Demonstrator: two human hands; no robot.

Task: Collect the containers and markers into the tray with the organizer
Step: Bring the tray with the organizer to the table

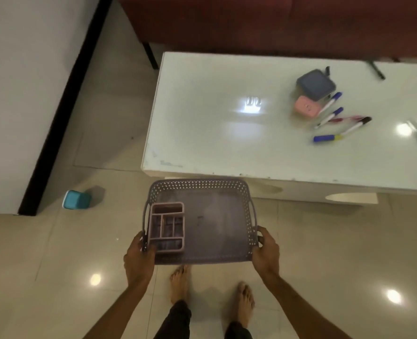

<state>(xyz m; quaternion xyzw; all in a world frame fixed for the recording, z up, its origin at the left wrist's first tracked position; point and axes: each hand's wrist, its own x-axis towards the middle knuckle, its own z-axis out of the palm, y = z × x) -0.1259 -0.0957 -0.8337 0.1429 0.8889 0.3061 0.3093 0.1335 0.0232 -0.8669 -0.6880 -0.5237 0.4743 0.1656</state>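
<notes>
Wht tbl [214, 143], red sofa [251, 23] behind

This looks like a home, most likely a living room. A low white table [227, 143] with a glossy top stands at 1 o'clock, and a dark red sofa [251, 20] runs behind it at 12 o'clock. The floor [56, 253] is polished beige tile that mirrors ceiling lights as bright spots. At 10 o'clock a plain white wall [19, 81] ends in a black strip [63, 106]. At 6 o'clock the person's bare feet [179, 285] stand on the tile. Loose markers [329, 117] lie on the table at 2 o'clock.
</notes>
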